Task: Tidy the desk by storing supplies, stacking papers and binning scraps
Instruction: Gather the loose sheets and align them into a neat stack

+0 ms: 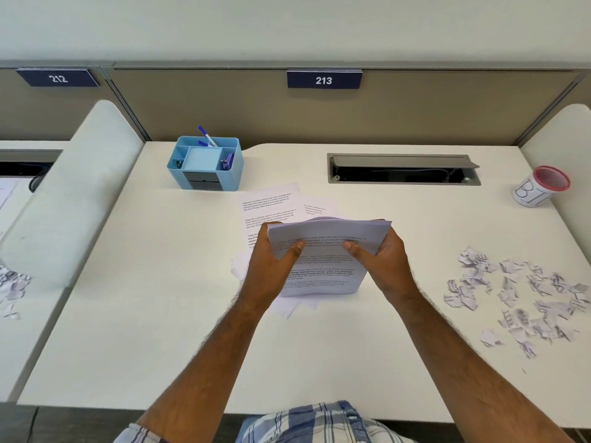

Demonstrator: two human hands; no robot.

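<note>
A stack of printed papers [323,270] stands on its lower edge at the middle of the white desk [160,314]. My left hand [271,260] grips its left side and my right hand [383,257] grips its right side, thumbs on the front sheet. More loose printed sheets [271,206] lie flat behind and beneath the stack. A heap of torn paper scraps [518,298] is scattered on the right of the desk. A white cup with a red rim, marked as a bin [540,187], stands at the far right.
A blue desk organiser [208,174] with pens and clips sits at the back left. An open cable hatch [403,169] is set in the desk at the back. Padded dividers flank both sides. More scraps [12,282] lie on the neighbouring desk at left.
</note>
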